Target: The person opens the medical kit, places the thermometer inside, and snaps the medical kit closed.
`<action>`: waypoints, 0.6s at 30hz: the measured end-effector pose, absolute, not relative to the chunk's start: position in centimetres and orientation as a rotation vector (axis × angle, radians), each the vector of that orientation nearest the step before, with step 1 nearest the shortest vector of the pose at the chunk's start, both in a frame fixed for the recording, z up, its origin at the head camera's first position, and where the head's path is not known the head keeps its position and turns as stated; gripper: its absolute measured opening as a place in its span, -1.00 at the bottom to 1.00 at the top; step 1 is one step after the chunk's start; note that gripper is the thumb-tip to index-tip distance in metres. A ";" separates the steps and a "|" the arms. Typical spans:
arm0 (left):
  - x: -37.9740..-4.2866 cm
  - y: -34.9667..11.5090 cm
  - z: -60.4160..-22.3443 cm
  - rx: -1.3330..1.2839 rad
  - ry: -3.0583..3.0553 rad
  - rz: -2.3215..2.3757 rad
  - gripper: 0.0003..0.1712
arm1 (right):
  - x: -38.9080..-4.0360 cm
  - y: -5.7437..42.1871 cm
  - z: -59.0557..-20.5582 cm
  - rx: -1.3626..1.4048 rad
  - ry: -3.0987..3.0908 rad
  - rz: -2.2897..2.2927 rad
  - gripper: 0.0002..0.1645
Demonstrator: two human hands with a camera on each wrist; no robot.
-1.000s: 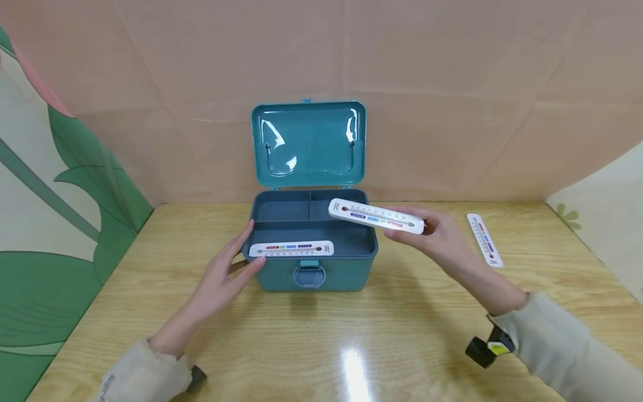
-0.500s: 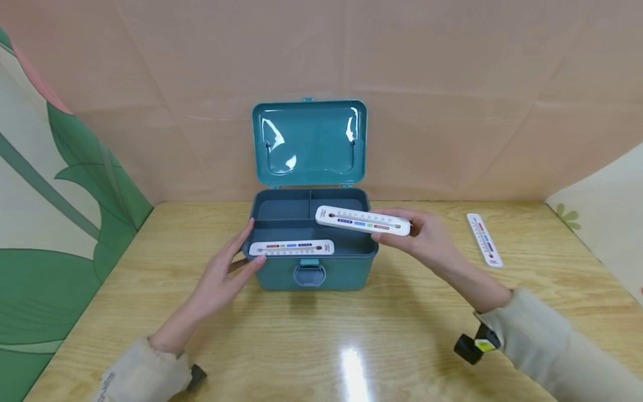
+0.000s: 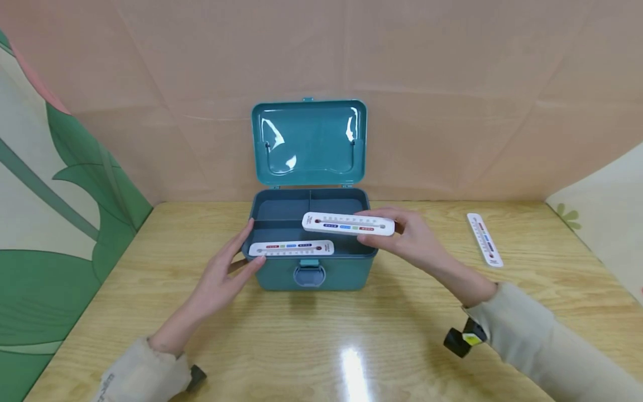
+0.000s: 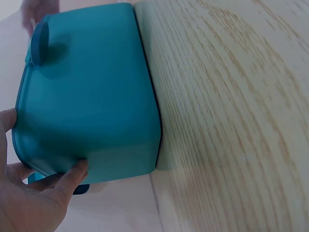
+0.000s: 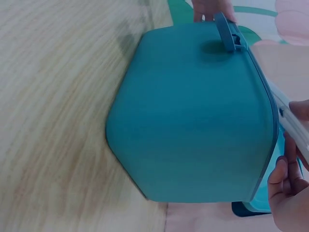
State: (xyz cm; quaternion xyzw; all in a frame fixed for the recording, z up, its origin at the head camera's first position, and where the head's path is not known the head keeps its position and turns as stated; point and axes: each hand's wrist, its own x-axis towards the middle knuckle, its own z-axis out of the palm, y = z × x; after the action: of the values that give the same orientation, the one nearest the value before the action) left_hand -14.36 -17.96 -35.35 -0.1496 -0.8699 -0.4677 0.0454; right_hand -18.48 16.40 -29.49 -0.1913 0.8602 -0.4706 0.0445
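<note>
My right hand pinches a white thermometer by its right end, between thumb and fingers. It is held nearly level above the front compartment of the open teal storage box. A second thermometer lies inside, along the front wall at the left. My left hand rests on the box's front left corner, thumb at the front rim and fingers along the side. The left wrist view shows those fingers against the box wall. In the right wrist view the held thermometer is close over the rim.
A third thermometer lies slanted on the wooden table at the right. The box's lid stands upright at the back, before a pinkish cloth backdrop. Behind the front compartment, a divider separates two smaller ones.
My right hand has carried the thermometer left and slightly down, from the box's right edge to over the front compartment, and the thermometer has levelled somewhat. My left hand has stayed put.
</note>
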 end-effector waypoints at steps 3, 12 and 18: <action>-14.4 -18.0 -35.4 -0.456 -2.657 -1.429 -0.21 | -18.7 16.1 -29.3 -0.613 2.660 -1.394 -0.52; -14.4 -18.0 -35.4 -0.453 -2.654 -1.432 -0.21 | -19.4 15.1 -28.9 -0.725 2.698 -1.314 -0.52; -14.4 -18.0 -35.4 -0.453 -2.658 -1.428 -0.21 | -19.7 14.5 -28.5 -0.812 2.688 -1.297 -0.52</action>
State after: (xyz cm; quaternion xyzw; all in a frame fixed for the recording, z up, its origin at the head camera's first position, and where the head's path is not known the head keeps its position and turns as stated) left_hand -14.38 -17.99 -35.43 -0.1482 -0.8703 -0.4674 0.0452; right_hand -19.65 14.45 -28.51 -0.2625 0.8687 -0.4193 0.0244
